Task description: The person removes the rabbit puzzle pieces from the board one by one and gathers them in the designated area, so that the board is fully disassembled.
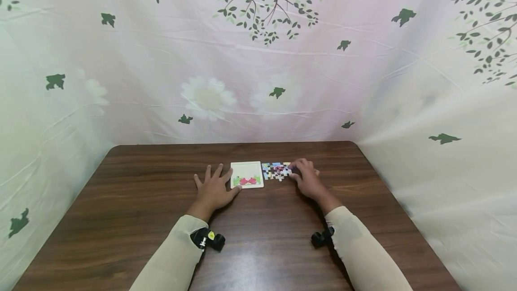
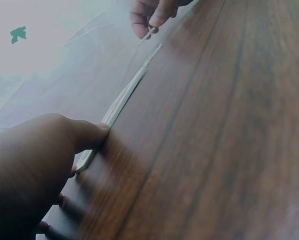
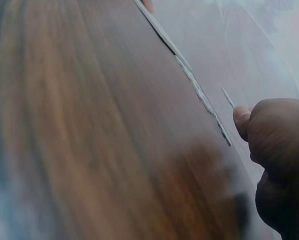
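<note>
A white-framed puzzle board (image 1: pixel 247 168) lies flat on the table, with green and red picture pieces along its lower part. My left hand (image 1: pixel 213 193) rests at its left side with fingers spread, the thumb touching the lower edge of the frame. Right beside the board lie several loose jigsaw pieces (image 1: pixel 276 170) close together. My right hand (image 1: pixel 308 181) is at their right end and pinches a puzzle piece (image 3: pixel 227 97) between thumb and fingers. In the right wrist view that piece is held above the table, tilted and seen nearly edge-on.
The brown wooden table (image 1: pixel 258 237) reaches back to a pale cloth wall (image 1: pixel 242 66) printed with leaves and flowers. More cloth hangs along both sides. A dark wrist camera (image 1: pixel 216 241) is strapped to the left sleeve, another camera (image 1: pixel 319 239) to the right.
</note>
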